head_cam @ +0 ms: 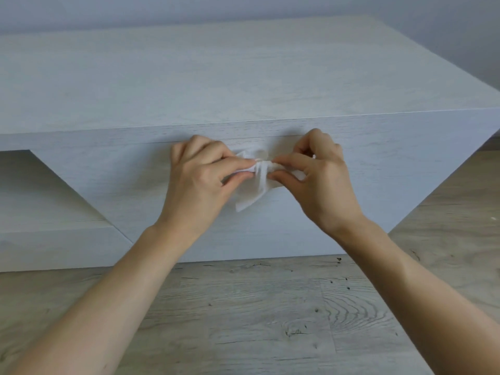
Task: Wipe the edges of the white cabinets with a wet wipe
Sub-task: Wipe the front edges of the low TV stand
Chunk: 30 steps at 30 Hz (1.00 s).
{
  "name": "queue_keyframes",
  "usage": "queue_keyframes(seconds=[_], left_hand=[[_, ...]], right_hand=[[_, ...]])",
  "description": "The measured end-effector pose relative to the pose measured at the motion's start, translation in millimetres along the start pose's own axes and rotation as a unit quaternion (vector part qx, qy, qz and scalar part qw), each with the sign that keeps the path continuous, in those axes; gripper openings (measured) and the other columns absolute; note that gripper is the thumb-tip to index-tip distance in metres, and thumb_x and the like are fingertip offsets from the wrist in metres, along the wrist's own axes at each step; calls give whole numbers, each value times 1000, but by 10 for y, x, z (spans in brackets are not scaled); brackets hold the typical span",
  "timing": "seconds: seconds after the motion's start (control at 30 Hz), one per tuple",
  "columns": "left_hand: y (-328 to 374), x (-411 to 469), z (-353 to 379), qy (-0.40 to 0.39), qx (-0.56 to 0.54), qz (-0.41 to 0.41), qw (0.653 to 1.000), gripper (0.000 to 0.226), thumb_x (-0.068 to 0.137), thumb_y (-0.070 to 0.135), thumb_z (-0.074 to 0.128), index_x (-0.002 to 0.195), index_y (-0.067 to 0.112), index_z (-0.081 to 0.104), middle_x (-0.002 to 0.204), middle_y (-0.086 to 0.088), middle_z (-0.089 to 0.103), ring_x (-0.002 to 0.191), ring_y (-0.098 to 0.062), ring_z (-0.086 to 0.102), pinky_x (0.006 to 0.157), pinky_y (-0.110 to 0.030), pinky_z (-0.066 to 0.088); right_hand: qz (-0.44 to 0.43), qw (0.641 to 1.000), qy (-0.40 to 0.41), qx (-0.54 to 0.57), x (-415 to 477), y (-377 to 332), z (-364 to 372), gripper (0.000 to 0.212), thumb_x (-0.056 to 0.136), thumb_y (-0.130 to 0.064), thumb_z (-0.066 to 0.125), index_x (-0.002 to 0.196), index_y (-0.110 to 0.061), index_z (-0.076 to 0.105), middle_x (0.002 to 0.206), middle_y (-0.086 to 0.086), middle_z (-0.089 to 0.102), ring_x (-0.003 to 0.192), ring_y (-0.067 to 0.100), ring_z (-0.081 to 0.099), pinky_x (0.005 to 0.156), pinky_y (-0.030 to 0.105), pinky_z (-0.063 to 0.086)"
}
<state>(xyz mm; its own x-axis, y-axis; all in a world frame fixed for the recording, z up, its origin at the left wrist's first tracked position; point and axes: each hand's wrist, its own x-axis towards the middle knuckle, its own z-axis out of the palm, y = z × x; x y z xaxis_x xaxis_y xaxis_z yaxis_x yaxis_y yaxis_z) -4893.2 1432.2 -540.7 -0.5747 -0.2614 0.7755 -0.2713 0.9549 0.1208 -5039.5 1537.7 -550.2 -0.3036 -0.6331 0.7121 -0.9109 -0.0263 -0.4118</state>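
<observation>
A low white cabinet (243, 85) with a faint wood grain fills the upper half of the head view. Its front top edge runs across the middle of the frame. In front of its front panel, just below that edge, a crumpled white wet wipe (253, 190) is held between both hands. My left hand (200, 180) pinches the wipe's left end with thumb and fingers. My right hand (316, 174) pinches its right end. A loose flap of the wipe hangs down between the hands. The wipe's middle is bunched and partly hidden by my fingers.
An open recess (40, 190) in the cabinet front lies at the left, with a lower shelf below it. Grey wood-look flooring (257, 307) spans the bottom and right. A plain pale wall (243, 9) stands behind the cabinet. The cabinet's right corner is near the frame's right edge.
</observation>
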Motion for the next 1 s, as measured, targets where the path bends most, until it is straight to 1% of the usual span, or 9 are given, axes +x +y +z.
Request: queue_keyframes(seconds=[0.07, 0.17, 0.23, 0.33, 0.43, 0.53, 0.73, 0.9, 1.0], left_hand=[[-92, -44, -112, 8, 28, -7, 1000, 13, 79, 31, 69, 81, 20, 75, 71, 5, 64, 80, -17, 47, 75, -30, 22], [-88, -59, -119, 9, 36, -9, 999, 14, 80, 30, 69, 81, 18, 75, 71, 4, 64, 81, -18, 47, 76, -28, 19], [-39, -60, -65, 9, 32, -5, 999, 11, 79, 25, 70, 81, 15, 75, 73, 2, 64, 83, -17, 46, 76, -28, 20], [-42, -60, -13, 6, 44, 9, 999, 10, 79, 25, 71, 81, 16, 74, 79, 4, 66, 86, -18, 46, 76, -32, 24], [-112, -67, -36, 16, 57, 5, 998, 13, 81, 33, 69, 84, 22, 75, 85, 5, 67, 89, -18, 46, 76, -33, 26], [-128, -72, -54, 16, 49, -10, 999, 16, 81, 36, 68, 85, 23, 76, 86, 1, 65, 89, -19, 45, 77, -30, 23], [-50, -86, 0, 2, 17, -41, 999, 12, 75, 26, 73, 83, 18, 74, 88, -2, 62, 89, -20, 45, 77, -28, 22], [-24, -56, -14, -6, 13, -34, 999, 8, 79, 20, 68, 82, 16, 74, 86, 0, 63, 87, -18, 45, 77, -26, 22], [-30, -73, -23, -7, 14, -33, 999, 9, 77, 16, 71, 85, 16, 75, 85, 0, 62, 86, -18, 45, 77, -26, 24]], right_hand=[[-11, 1000, -11, 2, 21, -27, 43, 16, 75, -24, 69, 78, -8, 72, 75, 10, 47, 74, 16, 35, 65, 32, 33], [15, 1000, -10, 10, -5, 117, -74, 16, 73, -21, 72, 83, -9, 74, 79, 2, 39, 74, 13, 37, 67, 16, 26], [23, 1000, -13, 12, -33, 195, -160, 19, 73, -21, 71, 89, -11, 74, 81, 0, 37, 75, 12, 37, 67, 8, 28], [11, 1000, -21, 11, -33, 190, -171, 18, 75, -19, 69, 90, -9, 73, 79, -2, 38, 73, 7, 34, 66, 3, 30], [-17, 999, -26, -3, -10, 118, -100, 14, 78, -17, 67, 82, -5, 72, 75, 2, 41, 71, 13, 37, 61, 9, 27], [-26, 999, -21, -13, -3, 83, -61, 20, 80, -21, 62, 77, -3, 71, 72, 8, 47, 71, 16, 37, 60, 14, 26], [-41, 999, -2, -29, 13, 65, -15, 26, 79, -26, 58, 72, -3, 69, 70, 11, 49, 69, 18, 35, 58, 28, 31], [-72, 996, -15, -41, 76, -118, 159, 19, 78, -22, 63, 69, -6, 69, 69, 8, 49, 65, 20, 37, 59, 32, 30], [-72, 997, -14, -37, 80, -132, 179, 20, 80, -23, 61, 70, -7, 69, 70, 7, 49, 66, 18, 36, 60, 32, 30]])
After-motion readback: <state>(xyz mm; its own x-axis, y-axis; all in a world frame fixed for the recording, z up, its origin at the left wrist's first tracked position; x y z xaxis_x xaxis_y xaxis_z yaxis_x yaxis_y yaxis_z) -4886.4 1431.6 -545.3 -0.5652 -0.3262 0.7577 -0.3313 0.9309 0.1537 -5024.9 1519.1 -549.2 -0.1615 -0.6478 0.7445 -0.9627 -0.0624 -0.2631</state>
